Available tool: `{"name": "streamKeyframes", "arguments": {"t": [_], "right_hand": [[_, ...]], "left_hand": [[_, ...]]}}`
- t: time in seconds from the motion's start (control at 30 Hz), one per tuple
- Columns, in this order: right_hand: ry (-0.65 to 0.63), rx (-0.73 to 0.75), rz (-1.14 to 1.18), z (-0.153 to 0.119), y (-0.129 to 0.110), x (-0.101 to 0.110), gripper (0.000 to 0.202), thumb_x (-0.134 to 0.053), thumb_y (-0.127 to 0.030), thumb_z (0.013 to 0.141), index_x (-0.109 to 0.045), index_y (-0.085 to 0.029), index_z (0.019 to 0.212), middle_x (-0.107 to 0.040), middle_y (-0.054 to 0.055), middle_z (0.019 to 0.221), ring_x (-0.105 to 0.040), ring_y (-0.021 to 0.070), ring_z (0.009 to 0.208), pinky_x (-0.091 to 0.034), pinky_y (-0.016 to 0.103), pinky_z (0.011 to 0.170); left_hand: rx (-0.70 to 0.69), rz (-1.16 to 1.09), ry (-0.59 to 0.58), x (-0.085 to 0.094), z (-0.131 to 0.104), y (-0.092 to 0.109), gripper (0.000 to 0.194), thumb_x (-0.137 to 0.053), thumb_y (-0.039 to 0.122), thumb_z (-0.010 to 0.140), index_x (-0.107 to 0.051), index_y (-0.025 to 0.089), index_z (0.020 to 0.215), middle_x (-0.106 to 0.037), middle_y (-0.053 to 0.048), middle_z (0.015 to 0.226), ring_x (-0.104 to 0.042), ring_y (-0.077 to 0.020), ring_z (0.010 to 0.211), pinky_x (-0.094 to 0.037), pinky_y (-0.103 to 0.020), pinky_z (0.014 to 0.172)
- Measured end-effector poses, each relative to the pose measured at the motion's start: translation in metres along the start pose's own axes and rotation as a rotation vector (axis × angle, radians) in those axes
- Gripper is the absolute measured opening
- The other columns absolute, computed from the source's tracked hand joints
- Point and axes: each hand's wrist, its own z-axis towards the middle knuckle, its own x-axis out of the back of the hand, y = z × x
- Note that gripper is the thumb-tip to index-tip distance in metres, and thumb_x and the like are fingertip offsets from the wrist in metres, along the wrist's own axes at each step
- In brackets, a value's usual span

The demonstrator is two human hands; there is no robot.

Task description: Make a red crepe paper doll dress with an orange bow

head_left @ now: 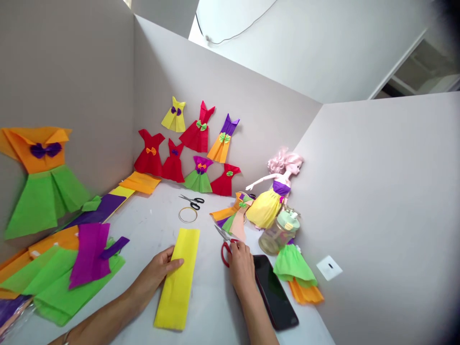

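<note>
A long folded strip of yellow paper (179, 282) lies at the middle of the table, and my left hand (166, 264) grips its left edge, thumb on top. My right hand (240, 261) is at the red-handled scissors (225, 254), its fingers bent over one handle loop; the blades point up and left, away from me. Just right of that hand lies a black phone (275, 292). Beyond the yellow strip are black-handled scissors (194, 201) and a thin gold ring (188, 214).
Coloured paper sheets (72, 273) pile up at the left. Several paper dresses (147, 155) hang on the back wall. A doll (278, 191), a bottle (278, 232) and a green paper skirt (294, 263) line the right side. A multicoloured paper dress (235, 215) lies near the doll.
</note>
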Motion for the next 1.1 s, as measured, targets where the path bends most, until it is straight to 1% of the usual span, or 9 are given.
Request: {"name": "streamKeyframes", "arguments": {"t": [0.07, 0.13, 0.27, 0.4, 0.57, 0.63, 0.73, 0.9, 1.1], "right_hand": [[0.037, 0.000, 0.012, -0.001, -0.006, 0.003, 0.028, -0.049, -0.011, 0.086, -0.067, -0.014, 0.107, -0.063, 0.021, 0.117, -0.055, 0.0354, 0.113, -0.040, 0.051, 0.096], [0.003, 0.033, 0.173, -0.008, -0.020, 0.004, 0.026, -0.047, -0.020, 0.091, -0.065, -0.017, 0.110, -0.064, 0.015, 0.116, -0.058, 0.0285, 0.109, -0.044, 0.043, 0.095], [-0.410, 0.032, 0.982, -0.027, -0.062, -0.002, 0.029, -0.057, -0.040, 0.089, -0.063, -0.018, 0.108, -0.070, 0.008, 0.099, -0.066, 0.0225, 0.087, -0.051, 0.032, 0.072], [-0.567, -0.074, 1.324, -0.034, -0.081, -0.008, 0.036, -0.075, -0.042, 0.074, -0.068, -0.015, 0.097, -0.071, 0.005, 0.087, -0.065, 0.0218, 0.083, -0.049, 0.031, 0.075], [-0.481, -0.200, 1.357, -0.026, -0.070, -0.001, 0.035, -0.079, -0.042, 0.070, -0.070, -0.013, 0.086, -0.069, 0.003, 0.077, -0.056, 0.0132, 0.063, -0.039, 0.023, 0.059], [-0.423, -0.215, 1.373, -0.024, -0.067, 0.005, 0.034, -0.079, -0.043, 0.070, -0.070, -0.013, 0.085, -0.068, 0.003, 0.076, -0.051, 0.0104, 0.059, -0.034, 0.021, 0.055], [-0.454, -0.281, 1.441, -0.024, -0.067, 0.010, 0.037, -0.081, -0.045, 0.067, -0.070, -0.014, 0.085, -0.065, 0.001, 0.072, -0.044, 0.0081, 0.055, -0.026, 0.019, 0.051], [-0.519, -0.310, 1.511, -0.027, -0.069, 0.004, 0.038, -0.084, -0.045, 0.066, -0.069, -0.014, 0.083, -0.055, -0.003, 0.061, -0.031, 0.0043, 0.048, -0.018, 0.019, 0.047], [-0.493, -0.274, 1.438, -0.029, -0.070, -0.004, 0.038, -0.084, -0.045, 0.066, -0.066, -0.014, 0.079, -0.052, -0.005, 0.058, -0.032, 0.0042, 0.047, -0.019, 0.019, 0.046]], "left_hand": [[-0.007, 0.000, 0.006, 0.000, 0.001, -0.002, 0.057, -0.075, 0.040, 0.076, -0.058, 0.017, 0.125, -0.074, -0.006, 0.092, -0.067, -0.0205, 0.075, -0.053, -0.028, 0.066], [-0.021, -0.008, 0.020, 0.000, 0.003, -0.003, 0.058, -0.077, 0.039, 0.075, -0.059, 0.017, 0.125, -0.074, -0.007, 0.096, -0.067, -0.0210, 0.078, -0.053, -0.028, 0.069], [-0.071, -0.017, 0.017, -0.003, 0.005, -0.005, 0.064, -0.080, 0.041, 0.070, -0.058, 0.016, 0.125, -0.073, -0.011, 0.105, -0.069, -0.0241, 0.081, -0.053, -0.031, 0.073], [-0.101, 0.011, 0.004, -0.006, 0.006, -0.005, 0.065, -0.082, 0.044, 0.066, -0.061, 0.014, 0.120, -0.072, -0.013, 0.109, -0.069, -0.0274, 0.086, -0.053, -0.032, 0.073], [-0.082, 0.027, -0.068, -0.006, 0.005, -0.001, 0.054, -0.083, 0.041, 0.068, -0.065, 0.014, 0.111, -0.073, -0.011, 0.103, -0.068, -0.0257, 0.091, -0.051, -0.032, 0.081], [-0.067, -0.013, -0.115, -0.005, 0.004, 0.001, 0.044, -0.079, 0.039, 0.074, -0.066, 0.015, 0.109, -0.073, -0.011, 0.102, -0.068, -0.0236, 0.091, -0.051, -0.030, 0.082], [-0.038, -0.137, -0.150, -0.006, 0.001, 0.004, 0.032, -0.067, 0.041, 0.087, -0.067, 0.016, 0.106, -0.073, -0.011, 0.104, -0.068, -0.0217, 0.092, -0.052, -0.031, 0.083], [0.016, -0.184, -0.222, -0.012, -0.003, 0.007, 0.033, -0.066, 0.035, 0.088, -0.066, 0.016, 0.114, -0.074, -0.012, 0.103, -0.070, -0.0234, 0.092, -0.052, -0.032, 0.085], [-0.006, -0.135, -0.282, -0.019, -0.008, 0.010, 0.036, -0.068, 0.036, 0.086, -0.066, 0.015, 0.114, -0.074, -0.014, 0.106, -0.069, -0.0252, 0.099, -0.049, -0.030, 0.086]]}}
